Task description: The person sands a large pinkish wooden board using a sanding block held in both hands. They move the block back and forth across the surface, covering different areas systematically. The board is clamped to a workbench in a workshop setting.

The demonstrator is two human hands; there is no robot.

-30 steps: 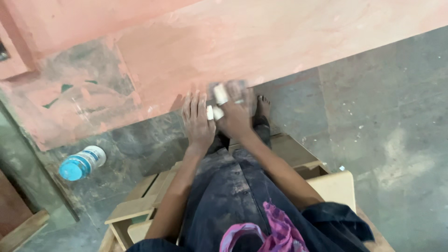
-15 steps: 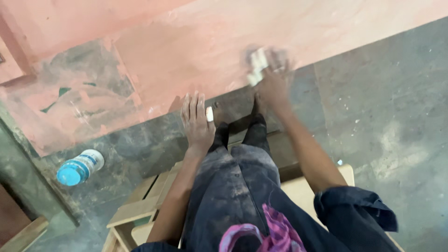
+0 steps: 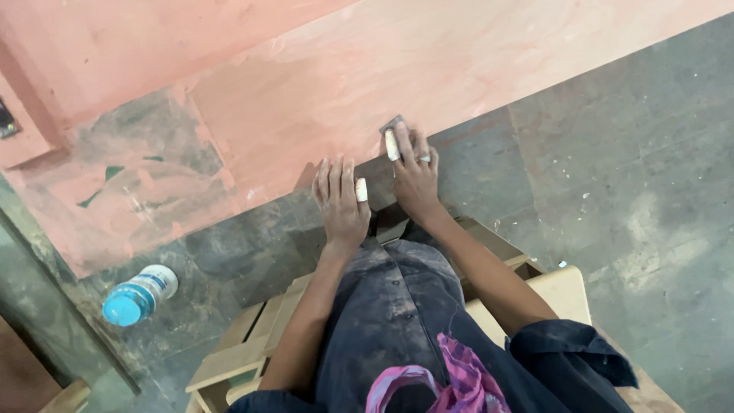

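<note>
A small grey sanding pad lies flat on the pink board's edge.

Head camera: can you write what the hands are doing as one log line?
left hand: flat on pink board | right hand: pressing grey sanding piece | water bottle: on floor

Plenty of open board above and to both sides of the hands. Only clutter is a plastic bottle lying on the floor, well off the board's lower-left edge.
</note>
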